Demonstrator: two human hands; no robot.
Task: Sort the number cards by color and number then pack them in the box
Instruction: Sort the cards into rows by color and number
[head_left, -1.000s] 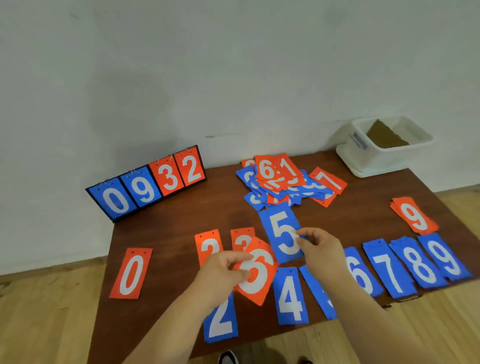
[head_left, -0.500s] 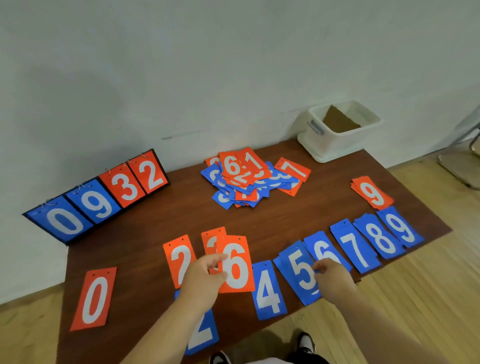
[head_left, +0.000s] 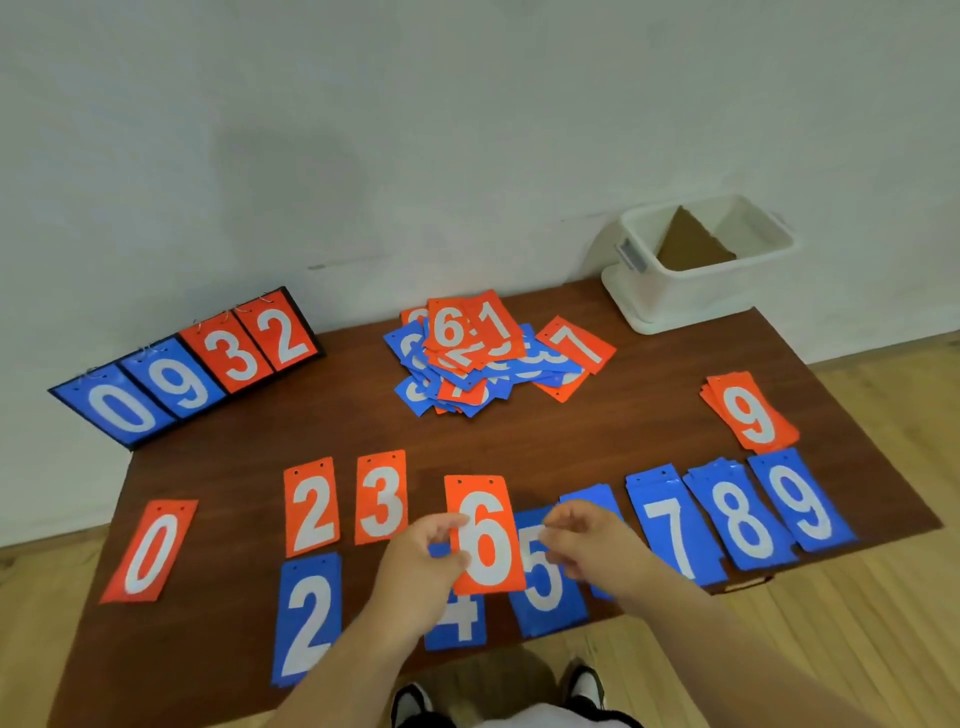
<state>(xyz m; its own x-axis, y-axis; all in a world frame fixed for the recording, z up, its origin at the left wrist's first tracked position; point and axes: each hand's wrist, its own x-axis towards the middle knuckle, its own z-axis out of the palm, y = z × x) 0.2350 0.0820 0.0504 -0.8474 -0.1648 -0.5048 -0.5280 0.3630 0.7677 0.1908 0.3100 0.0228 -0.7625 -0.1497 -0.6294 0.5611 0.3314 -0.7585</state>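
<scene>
We see the orange 6 card raised a little over the near row, a tall orange rectangle with a white numeral and two small holes along its top edge. The left hand pinches its left edge between thumb and curled fingers. The card overlaps the blue 4 card and the left side of the blue 5 card. The right hand lies with its fingers curled over the upper right of the blue 5; we cannot tell whether it grips that card or only touches it. On the wooden table the sorted cards lie flat: orange 0 at the left, then orange 2 and orange 3, with blue 2 in front of the orange 2. To the right run small stacks of blue 7, blue 8 and blue 9, and behind the blue 9 a stack of orange 9. A loose pile of mixed cards sits at the far middle. The white box stands open at the far right corner, and a scoreboard stand reading 0932 leans at the far left.
</scene>
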